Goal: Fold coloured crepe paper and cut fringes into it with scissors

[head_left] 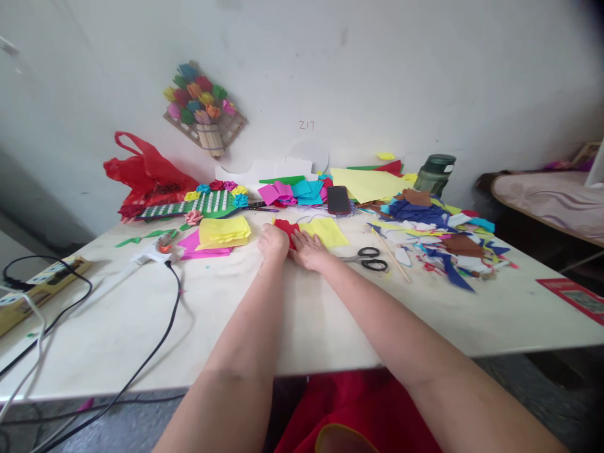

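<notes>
A piece of red paper lies on the table between my two hands. My left hand is curled at its left edge, fingers closed, with the fingertips partly hidden. My right hand rests on the red paper's right side, its fingers stretched out and lying flat. Just beyond my right hand is a sheet of yellow paper. Black-handled scissors lie to the right of that hand. On the left sits a stack of yellow paper squares over magenta paper.
A phone lies at the back. Paper scraps and a wooden stick spread over the right side, with a green bottle behind. At left are a white power adapter, cables and a power strip. A red bag stands back left.
</notes>
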The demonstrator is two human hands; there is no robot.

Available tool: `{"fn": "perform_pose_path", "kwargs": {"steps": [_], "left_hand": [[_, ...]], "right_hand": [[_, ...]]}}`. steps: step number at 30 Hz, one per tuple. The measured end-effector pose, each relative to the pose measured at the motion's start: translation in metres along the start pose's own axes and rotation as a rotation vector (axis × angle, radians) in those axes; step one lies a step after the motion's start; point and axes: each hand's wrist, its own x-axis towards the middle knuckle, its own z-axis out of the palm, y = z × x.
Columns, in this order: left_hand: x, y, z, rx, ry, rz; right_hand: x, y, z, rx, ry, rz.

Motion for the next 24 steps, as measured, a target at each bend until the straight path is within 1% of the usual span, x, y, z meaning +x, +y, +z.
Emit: {"fn": "perform_pose_path", "kwargs": {"steps": [3, 5, 11, 15, 20, 24], "left_hand": [[-0.001, 0.001, 0.001, -0.005, 0.039, -0.001], [-0.001, 0.001, 0.002, 0.014, 0.037, 0.025], [0.007, 0.0, 0.0, 0.156, -0.09, 0.106], [0.009, 0.0, 0.0, 0.187, -0.109, 0.153], [0.003, 0.006, -0.001, 0.215, -0.102, 0.238], [-0.005, 0.013, -0.001, 0.205, -0.089, 0.208]], "right_hand": [[0.0, 0.001, 0.0, 0.001, 0.002, -0.012], [0.001, 0.002, 0.001, 0.007, 0.009, -0.023], [0.004, 0.005, 0.005, 0.034, 0.031, -0.037], [0.002, 0.003, 0.002, 0.039, 0.02, -0.03], [0.002, 0.003, 0.001, 0.02, 0.016, -0.018], [0.008, 0.005, 0.005, -0.014, 0.013, -0.023]]}}
